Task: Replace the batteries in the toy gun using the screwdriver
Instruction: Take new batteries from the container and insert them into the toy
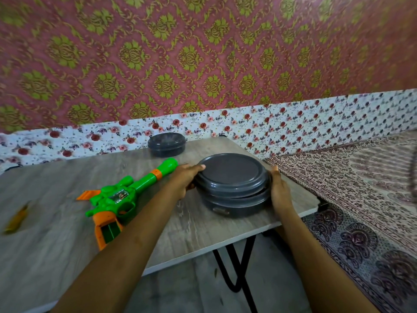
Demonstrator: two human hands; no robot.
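Note:
A green and orange toy gun (117, 195) lies on the grey wood-grain table (56, 245), barrel pointing toward the far wall. Its orange grip faces me with the battery slot showing. To its right sits a round dark grey container (232, 199) with a lid (232, 172) that is tilted, raised at the near side. My left hand (187, 177) grips the lid's left rim, thumb on top. My right hand (278, 188) holds the right side of the lid and container. A blurred yellow-handled thing (17, 219), perhaps the screwdriver, lies at the table's left.
A second, smaller dark grey round container (166, 144) stands at the table's far edge by the flowered wall. The table's right edge and black legs (237, 267) are close to the big container. A patterned bedspread (361, 199) lies to the right.

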